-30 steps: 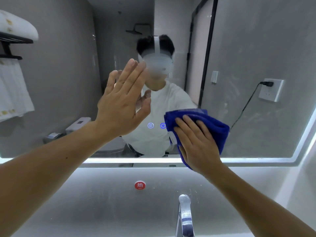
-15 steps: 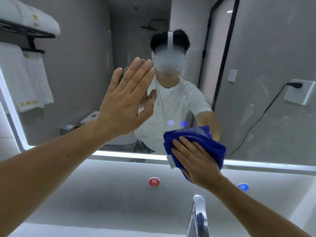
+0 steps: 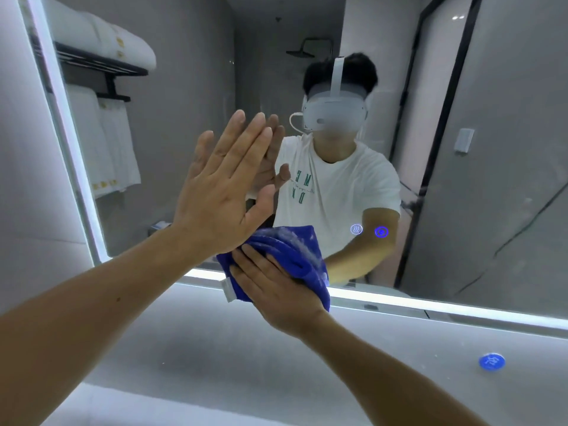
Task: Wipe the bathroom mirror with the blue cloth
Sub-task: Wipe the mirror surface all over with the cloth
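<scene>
Pressing the cloth (image 3: 296, 253) to the mirror (image 3: 498, 167) with our right hand (image 3: 276, 292), fingers laid straight over the bunched fabric, we sit low on the glass in the head view. Our left hand (image 3: 221, 192) lies flat and spread on the glass, just at 11 o'clock from the cloth. The wad runs long from 10 to 4 o'clock. The lit edge (image 3: 461, 305) bounds us at 6 o'clock. Open glass lies toward 1 and 3 o'clock, so we judge the next stroke goes there.
</scene>
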A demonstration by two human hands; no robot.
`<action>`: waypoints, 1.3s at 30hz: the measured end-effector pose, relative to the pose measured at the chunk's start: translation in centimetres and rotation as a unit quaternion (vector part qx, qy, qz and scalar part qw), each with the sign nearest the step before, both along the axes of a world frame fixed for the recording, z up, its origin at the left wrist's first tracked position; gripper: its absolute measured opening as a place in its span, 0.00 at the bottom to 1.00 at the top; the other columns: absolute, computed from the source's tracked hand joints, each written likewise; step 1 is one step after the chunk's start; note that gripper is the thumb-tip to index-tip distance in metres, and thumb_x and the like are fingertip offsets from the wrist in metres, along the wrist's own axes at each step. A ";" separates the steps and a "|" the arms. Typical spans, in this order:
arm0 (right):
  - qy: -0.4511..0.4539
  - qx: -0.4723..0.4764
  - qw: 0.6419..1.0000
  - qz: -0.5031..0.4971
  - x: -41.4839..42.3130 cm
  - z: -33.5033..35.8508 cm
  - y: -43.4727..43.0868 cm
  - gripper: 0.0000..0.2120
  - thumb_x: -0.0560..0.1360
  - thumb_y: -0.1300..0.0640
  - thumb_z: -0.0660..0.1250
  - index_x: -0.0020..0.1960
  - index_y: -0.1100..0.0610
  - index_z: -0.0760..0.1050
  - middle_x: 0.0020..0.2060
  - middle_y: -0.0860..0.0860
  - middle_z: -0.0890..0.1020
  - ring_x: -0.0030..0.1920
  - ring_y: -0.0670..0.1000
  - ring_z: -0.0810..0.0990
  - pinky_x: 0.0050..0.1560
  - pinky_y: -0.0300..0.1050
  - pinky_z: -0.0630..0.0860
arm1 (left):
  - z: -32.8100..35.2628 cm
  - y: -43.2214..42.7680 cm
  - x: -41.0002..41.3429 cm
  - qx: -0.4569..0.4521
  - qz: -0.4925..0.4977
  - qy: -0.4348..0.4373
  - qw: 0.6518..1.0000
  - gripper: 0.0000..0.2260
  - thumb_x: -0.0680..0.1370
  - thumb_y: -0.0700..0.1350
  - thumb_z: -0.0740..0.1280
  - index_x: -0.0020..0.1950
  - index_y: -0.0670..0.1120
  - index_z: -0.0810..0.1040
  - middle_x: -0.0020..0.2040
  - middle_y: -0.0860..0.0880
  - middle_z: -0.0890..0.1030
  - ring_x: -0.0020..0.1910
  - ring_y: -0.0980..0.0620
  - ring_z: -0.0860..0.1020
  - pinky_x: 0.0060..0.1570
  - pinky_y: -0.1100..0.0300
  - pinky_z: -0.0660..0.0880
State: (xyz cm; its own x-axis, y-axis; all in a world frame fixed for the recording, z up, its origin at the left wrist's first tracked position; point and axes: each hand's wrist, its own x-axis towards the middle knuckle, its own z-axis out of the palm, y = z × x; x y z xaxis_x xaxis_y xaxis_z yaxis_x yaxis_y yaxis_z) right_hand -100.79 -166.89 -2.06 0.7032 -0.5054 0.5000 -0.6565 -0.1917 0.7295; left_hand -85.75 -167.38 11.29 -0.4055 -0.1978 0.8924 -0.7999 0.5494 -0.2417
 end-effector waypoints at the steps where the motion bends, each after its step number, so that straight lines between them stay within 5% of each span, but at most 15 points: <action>1: 0.007 -0.002 1.000 0.006 -0.4 0.1 0.1 0.26 0.79 0.55 0.60 0.76 0.57 0.63 0.75 0.54 0.67 0.75 0.55 0.65 0.75 0.51 0.55 | 0.0 0.0 0.0 0.001 0.002 0.001 1.000 0.27 0.82 0.53 0.50 0.78 0.40 0.59 0.78 0.41 0.60 0.78 0.41 0.55 0.73 0.36 0.55; 4: 0.093 -0.007 0.996 -0.008 -3.9 -0.3 1.1 0.27 0.77 0.62 0.50 0.76 0.57 0.65 0.74 0.53 0.68 0.74 0.54 0.65 0.75 0.51 0.53 | 0.0 0.1 -0.3 0.013 0.007 0.011 1.000 0.28 0.81 0.52 0.52 0.78 0.40 0.58 0.79 0.42 0.59 0.78 0.42 0.55 0.74 0.37 0.53; 11: 0.225 -0.028 0.966 -0.125 -18.6 -1.6 6.9 0.29 0.71 0.62 0.62 0.71 0.52 0.70 0.70 0.50 0.72 0.69 0.51 0.74 0.76 0.54 0.54 | -1.2 0.5 -1.8 0.042 -0.016 0.008 0.999 0.28 0.83 0.56 0.46 0.78 0.41 0.58 0.79 0.42 0.59 0.78 0.42 0.54 0.75 0.37 0.52; 16: 0.263 -0.033 0.958 -0.114 -16.0 -1.7 5.9 0.29 0.73 0.61 0.54 0.74 0.57 0.68 0.73 0.53 0.69 0.71 0.55 0.70 0.76 0.56 0.53 | -1.8 0.3 -1.5 0.061 -0.018 0.016 0.998 0.27 0.81 0.53 0.51 0.79 0.42 0.57 0.79 0.42 0.58 0.79 0.43 0.53 0.75 0.38 0.51; 22: 0.202 0.012 0.979 0.026 -0.8 -1.1 0.5 0.26 0.79 0.61 0.49 0.77 0.60 0.59 0.75 0.56 0.66 0.75 0.57 0.64 0.76 0.52 0.53 | -1.6 0.1 1.2 0.046 0.001 0.014 0.999 0.28 0.82 0.55 0.49 0.78 0.42 0.58 0.79 0.43 0.58 0.79 0.43 0.53 0.75 0.38 0.52; 27: 0.148 0.071 0.986 0.036 4.9 -0.4 -1.0 0.26 0.81 0.60 0.50 0.79 0.63 0.51 0.78 0.58 0.58 0.77 0.59 0.56 0.77 0.53 0.50 | -1.5 -0.7 3.7 0.037 0.041 0.010 0.998 0.28 0.81 0.53 0.53 0.79 0.42 0.57 0.80 0.44 0.57 0.79 0.44 0.52 0.74 0.37 0.54; 31: 0.086 0.112 0.989 0.036 -0.3 0.1 0.3 0.32 0.77 0.61 0.64 0.78 0.59 0.56 0.77 0.55 0.61 0.77 0.56 0.60 0.77 0.52 0.52 | -2.3 -1.2 2.7 0.050 0.042 0.002 0.998 0.28 0.81 0.53 0.52 0.79 0.42 0.56 0.80 0.43 0.56 0.79 0.44 0.52 0.74 0.37 0.53; 36: 0.076 0.052 0.996 -0.019 -13.3 0.3 4.4 0.32 0.68 0.57 0.74 0.71 0.58 0.72 0.70 0.54 0.73 0.70 0.55 0.72 0.76 0.52 0.53 | -3.3 -0.9 0.0 0.045 0.004 0.011 0.999 0.28 0.83 0.56 0.46 0.79 0.41 0.57 0.79 0.41 0.58 0.79 0.42 0.54 0.74 0.37 0.52; 39: 0.050 0.038 0.997 -0.053 -20.0 -0.4 6.6 0.31 0.69 0.55 0.72 0.71 0.58 0.71 0.70 0.54 0.73 0.67 0.56 0.75 0.74 0.52 0.52 | -4.1 -0.5 -1.4 0.039 -0.014 0.005 0.999 0.27 0.83 0.53 0.49 0.78 0.40 0.57 0.79 0.40 0.58 0.78 0.40 0.55 0.74 0.37 0.52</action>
State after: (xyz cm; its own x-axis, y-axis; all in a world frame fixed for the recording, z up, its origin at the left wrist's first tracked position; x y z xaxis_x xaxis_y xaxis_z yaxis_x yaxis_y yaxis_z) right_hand -120.81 -160.30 -2.47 0.6880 -0.6133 0.3881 -0.6011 -0.1819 0.7782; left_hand -87.16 -167.84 7.19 -0.4023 -0.2560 0.8790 -0.7866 0.5879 -0.1888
